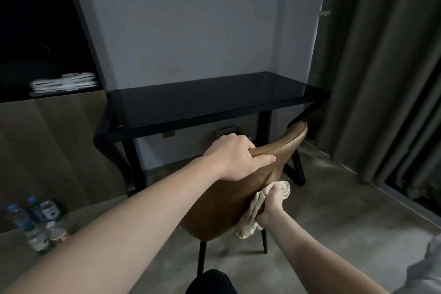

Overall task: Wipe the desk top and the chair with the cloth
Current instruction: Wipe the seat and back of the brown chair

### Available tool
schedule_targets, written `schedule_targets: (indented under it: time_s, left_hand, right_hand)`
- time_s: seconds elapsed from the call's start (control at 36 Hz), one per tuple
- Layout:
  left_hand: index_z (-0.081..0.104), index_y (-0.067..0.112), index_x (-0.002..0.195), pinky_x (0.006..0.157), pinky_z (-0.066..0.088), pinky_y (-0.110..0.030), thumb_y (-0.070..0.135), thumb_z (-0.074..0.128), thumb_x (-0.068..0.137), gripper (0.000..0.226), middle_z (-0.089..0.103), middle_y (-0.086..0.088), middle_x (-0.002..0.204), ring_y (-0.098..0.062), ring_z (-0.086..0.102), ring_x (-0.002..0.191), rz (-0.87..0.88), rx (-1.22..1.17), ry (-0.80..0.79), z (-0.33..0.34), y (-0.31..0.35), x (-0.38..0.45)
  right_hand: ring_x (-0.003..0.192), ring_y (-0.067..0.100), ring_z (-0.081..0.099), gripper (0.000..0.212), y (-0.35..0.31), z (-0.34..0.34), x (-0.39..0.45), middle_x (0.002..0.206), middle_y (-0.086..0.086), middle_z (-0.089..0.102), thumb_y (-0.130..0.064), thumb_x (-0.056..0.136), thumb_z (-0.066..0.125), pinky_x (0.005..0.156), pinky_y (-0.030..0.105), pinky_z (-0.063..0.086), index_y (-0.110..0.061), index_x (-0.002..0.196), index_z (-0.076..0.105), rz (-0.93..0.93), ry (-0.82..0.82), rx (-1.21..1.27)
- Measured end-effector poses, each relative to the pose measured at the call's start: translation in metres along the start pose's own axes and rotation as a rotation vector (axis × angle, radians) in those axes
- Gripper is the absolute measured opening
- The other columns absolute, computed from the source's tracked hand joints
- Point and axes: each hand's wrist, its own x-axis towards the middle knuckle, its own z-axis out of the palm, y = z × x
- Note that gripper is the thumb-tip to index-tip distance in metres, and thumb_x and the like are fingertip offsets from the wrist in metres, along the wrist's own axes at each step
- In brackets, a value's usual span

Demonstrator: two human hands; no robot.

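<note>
Head view: right hand [270, 210] gripping the cloth [256, 209] against the chair [229, 200] back.
Left hand [230, 156] fingers [262, 159] clamping the top rim; the backrest is rising up-right.

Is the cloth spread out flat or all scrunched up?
Scrunched up. The cloth is bunched in the right hand, pressed against the brown chair back, with loose ends sticking out above and below.

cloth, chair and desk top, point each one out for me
cloth [284, 189], head view, bunched upper end above the right hand
chair [224, 203], head view, brown back panel
desk top [202, 100], head view, bare dark glass surface
</note>
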Motion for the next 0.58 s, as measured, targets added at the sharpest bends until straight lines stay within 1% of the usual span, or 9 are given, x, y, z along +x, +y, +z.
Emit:
schedule_targets:
  time_s: [0.11, 0.17, 0.19, 0.31, 0.36, 0.42, 0.47, 0.53, 0.58]
  left_hand:
    - [0.066, 0.021, 0.064, 0.057, 0.044, -0.031, 0.076, 0.050, 0.088, 0.062, 0.056, 0.005, 0.052, -0.014, 0.057, 0.055, -0.012, 0.020, -0.019, -0.005, 0.004, -0.006]
    - [0.064, 0.020, 0.062, 0.059, 0.047, -0.033, 0.077, 0.050, 0.087, 0.064, 0.057, 0.004, 0.054, -0.016, 0.059, 0.057, -0.011, 0.032, -0.022, -0.009, 0.004, -0.011]
    - [0.064, 0.020, 0.061, 0.060, 0.049, -0.034, 0.076, 0.050, 0.088, 0.064, 0.057, 0.004, 0.054, -0.016, 0.059, 0.058, -0.013, 0.036, -0.026, -0.010, 0.003, -0.013]
    - [0.066, 0.019, 0.064, 0.059, 0.044, -0.032, 0.076, 0.049, 0.089, 0.064, 0.058, 0.005, 0.056, -0.016, 0.058, 0.057, -0.021, 0.019, -0.068, -0.021, -0.004, -0.026]
    - [0.068, 0.021, 0.068, 0.056, 0.039, -0.030, 0.078, 0.049, 0.088, 0.063, 0.060, 0.006, 0.059, -0.014, 0.059, 0.059, -0.034, 0.036, -0.081, -0.027, -0.010, -0.034]
    - [0.067, 0.022, 0.068, 0.054, 0.036, -0.029, 0.079, 0.049, 0.087, 0.063, 0.060, 0.006, 0.058, -0.013, 0.058, 0.058, -0.051, 0.052, -0.075, -0.033, -0.018, -0.043]
    - [0.063, 0.024, 0.063, 0.051, 0.034, -0.029, 0.079, 0.050, 0.087, 0.061, 0.056, 0.007, 0.054, -0.012, 0.054, 0.053, -0.066, 0.050, -0.071, -0.035, -0.027, -0.050]
    - [0.060, 0.025, 0.058, 0.051, 0.033, -0.029, 0.078, 0.051, 0.087, 0.061, 0.051, 0.008, 0.050, -0.011, 0.048, 0.048, -0.077, 0.036, -0.067, -0.037, -0.035, -0.055]
    - [0.061, 0.024, 0.059, 0.051, 0.034, -0.029, 0.079, 0.051, 0.086, 0.063, 0.047, 0.006, 0.048, -0.012, 0.043, 0.045, -0.087, 0.016, -0.061, -0.037, -0.041, -0.056]
  right_hand:
    - [0.094, 0.031, 0.066, 0.059, -0.034, 0.005, -0.021, 0.099, 0.013, 0.072, -0.059, 0.093, 0.044, 0.087, 0.044, 0.054, -0.009, 0.108, 0.072, -0.140, -0.078, 0.046]
    - [0.108, 0.035, 0.067, 0.067, -0.052, 0.006, -0.037, 0.115, 0.017, 0.072, -0.064, 0.086, 0.046, 0.103, 0.051, 0.050, -0.010, 0.118, 0.071, -0.211, -0.095, 0.028]
    - [0.109, 0.037, 0.068, 0.067, -0.060, 0.006, -0.045, 0.117, 0.017, 0.073, -0.064, 0.085, 0.047, 0.105, 0.052, 0.049, -0.011, 0.118, 0.071, -0.242, -0.105, 0.026]
    - [0.099, 0.029, 0.070, 0.049, -0.085, 0.008, -0.077, 0.102, 0.012, 0.074, -0.056, 0.095, 0.050, 0.093, 0.045, 0.055, -0.013, 0.108, 0.070, -0.303, -0.103, -0.026]
    - [0.074, 0.020, 0.071, 0.041, -0.086, 0.015, -0.088, 0.079, 0.007, 0.070, -0.051, 0.099, 0.049, 0.070, 0.034, 0.056, -0.013, 0.093, 0.064, -0.323, -0.120, -0.043]
    - [0.053, 0.017, 0.067, 0.043, -0.076, 0.025, -0.092, 0.069, 0.004, 0.066, -0.059, 0.091, 0.052, 0.057, 0.029, 0.052, -0.017, 0.095, 0.062, -0.330, -0.113, -0.049]
    - [0.055, 0.021, 0.069, 0.060, -0.061, 0.036, -0.092, 0.076, 0.005, 0.069, -0.074, 0.075, 0.052, 0.060, 0.034, 0.055, -0.020, 0.097, 0.064, -0.342, -0.101, -0.059]
    - [0.070, 0.024, 0.073, 0.071, -0.047, 0.045, -0.084, 0.086, 0.005, 0.075, -0.082, 0.065, 0.048, 0.077, 0.043, 0.058, -0.022, 0.098, 0.063, -0.422, -0.010, -0.075]
    - [0.083, 0.025, 0.072, 0.064, -0.034, 0.049, -0.085, 0.096, 0.005, 0.074, -0.079, 0.078, 0.053, 0.090, 0.046, 0.054, -0.024, 0.111, 0.061, -0.433, 0.037, -0.008]
